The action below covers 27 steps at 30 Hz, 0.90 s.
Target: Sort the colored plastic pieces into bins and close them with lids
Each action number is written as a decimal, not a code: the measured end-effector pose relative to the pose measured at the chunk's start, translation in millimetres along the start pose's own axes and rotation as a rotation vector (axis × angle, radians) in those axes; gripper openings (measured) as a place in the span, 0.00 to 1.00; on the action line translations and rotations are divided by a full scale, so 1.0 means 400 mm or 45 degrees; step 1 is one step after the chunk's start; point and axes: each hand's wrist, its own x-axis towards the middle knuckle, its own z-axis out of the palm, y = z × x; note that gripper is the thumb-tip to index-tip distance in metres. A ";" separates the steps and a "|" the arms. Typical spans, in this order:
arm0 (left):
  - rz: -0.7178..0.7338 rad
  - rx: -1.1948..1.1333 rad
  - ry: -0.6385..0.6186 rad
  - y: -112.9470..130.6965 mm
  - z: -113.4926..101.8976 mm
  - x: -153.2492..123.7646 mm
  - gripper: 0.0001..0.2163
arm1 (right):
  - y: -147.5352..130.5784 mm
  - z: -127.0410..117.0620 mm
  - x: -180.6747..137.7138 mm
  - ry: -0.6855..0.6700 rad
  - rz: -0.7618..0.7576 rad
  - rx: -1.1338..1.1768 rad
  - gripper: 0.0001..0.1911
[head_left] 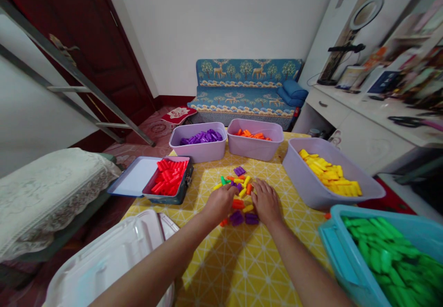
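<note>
A loose pile of small coloured blocks (238, 191) lies at the middle of the desk (228, 261), which wears a yellow cloth with a white line pattern; purple, orange, yellow and one green piece are mixed together, with two purple blocks (244, 218) nearest the person. Both hands rest on the near edge of that pile; the left hand (221, 202) has its fingers curled down over the pieces, though whether they pinch one cannot be told, as the knuckles hide the tips; the right hand (266, 202) lies flatter, fingers close together and laid on the blocks, with nothing clearly gripped.

Around the pile stand containers, each holding one colour: a tin of red blocks (169, 180) with its lid open to the left; a lilac tub of purple blocks (199, 142) and a second lilac tub of orange blocks (255, 139) behind; a larger tub of yellow blocks (327, 173) to the right; a turquoise bin of green blocks (387, 251) at the near right.

Judged from this layout, clean work here calls for lifting one colour at a time with the fingertips rather than raking, so neighbouring pieces are not dragged off the cloth; a white plastic lid (114, 256) sits at the near left corner; a sofa (247, 90) stands against the far wall.
</note>
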 end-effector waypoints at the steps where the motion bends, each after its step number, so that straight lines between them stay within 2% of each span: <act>1: -0.018 -0.031 0.024 -0.005 0.000 -0.004 0.11 | 0.000 0.000 0.000 -0.003 0.000 0.002 0.19; 5: 0.016 -0.102 0.045 -0.005 0.013 -0.036 0.12 | 0.000 -0.002 0.000 0.000 -0.004 0.009 0.19; 10: 0.214 0.040 -0.201 0.025 0.039 -0.080 0.14 | 0.000 0.000 0.000 0.022 -0.009 0.000 0.19; 14: 0.194 0.125 -0.318 0.048 0.054 -0.093 0.19 | 0.002 0.005 0.000 0.019 -0.014 -0.014 0.19; 17: 0.127 -0.074 -0.250 0.042 0.060 -0.084 0.14 | 0.002 0.007 -0.001 0.033 -0.010 -0.020 0.19; 19: -0.001 -0.388 -0.143 0.021 0.049 -0.061 0.10 | 0.003 0.007 -0.001 0.029 -0.014 -0.022 0.19; 21: -0.221 -0.818 -0.051 -0.014 0.013 -0.019 0.08 | 0.003 0.006 -0.002 0.015 -0.020 -0.021 0.19; 23: -0.500 -1.265 0.044 -0.060 -0.054 0.041 0.08 | 0.004 0.006 -0.002 0.004 -0.018 -0.022 0.19; 24: -0.586 -1.436 0.148 -0.084 -0.099 0.076 0.08 | 0.004 0.006 -0.002 0.002 -0.016 -0.022 0.19; 25: -0.646 -1.567 0.295 -0.108 -0.147 0.112 0.08 | 0.005 0.007 -0.001 0.002 -0.015 -0.023 0.19; 27: -0.648 -1.611 0.433 -0.150 -0.246 0.180 0.08 | 0.006 0.008 -0.001 0.000 -0.015 -0.025 0.20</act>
